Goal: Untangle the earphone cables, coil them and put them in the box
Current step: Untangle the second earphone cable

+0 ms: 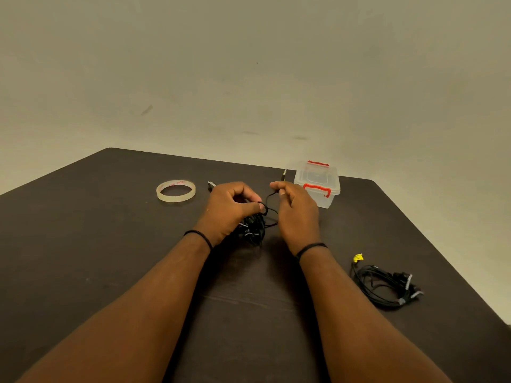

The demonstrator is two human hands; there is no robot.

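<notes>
A tangled clump of black earphone cable (253, 229) hangs between my hands above the middle of the dark table (110, 244). My left hand (229, 210) grips the clump, thumb pressed on a loop at its top. My right hand (297, 208) pinches a thin strand near its jack plug (284, 174), which sticks up past my fingers. A clear plastic box (318, 183) with red latches, lid on, stands just behind my right hand. A second bundle of black earphone cable (387, 284) with a yellow tag lies on the table at the right.
A roll of clear tape (176, 191) lies flat at the back left. A small dark plug end (211, 186) shows behind my left hand. The table's right edge runs diagonally close to the second bundle. A plain wall stands behind.
</notes>
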